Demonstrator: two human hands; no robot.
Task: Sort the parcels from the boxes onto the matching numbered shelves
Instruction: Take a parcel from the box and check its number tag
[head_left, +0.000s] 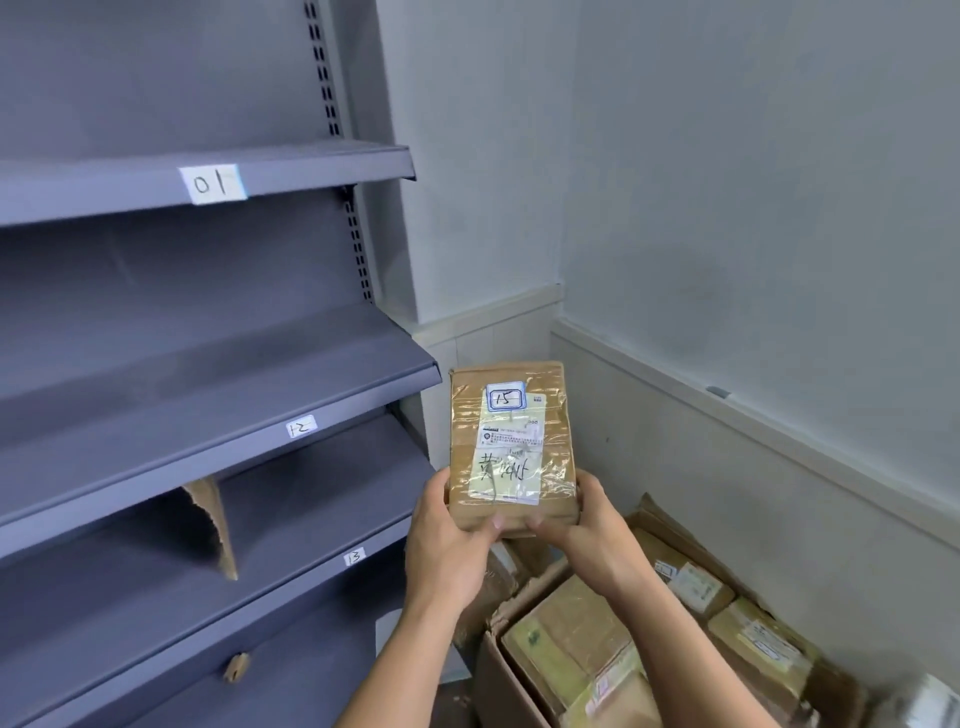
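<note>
A brown taped parcel (511, 441) with a blue-edged tag reading 15 and a white shipping label is held up in front of me. My left hand (449, 540) grips its lower left corner and my right hand (587, 525) grips its lower right corner, thumbs meeting along the bottom edge. To the left stands a grey shelf unit (171, 395) with paper tags 01 (213, 183), 12 (301, 427) and 13 (354, 557) on its shelf lips. Below my hands an open cardboard box (498, 670) holds several more parcels (576, 639).
A torn cardboard piece (210, 525) stands upright as a divider on the shelf tagged 13. A second box with labelled parcels (753, 629) sits at the right against the white wall (727, 208). A small cardboard scrap (236, 666) lies on the lowest shelf.
</note>
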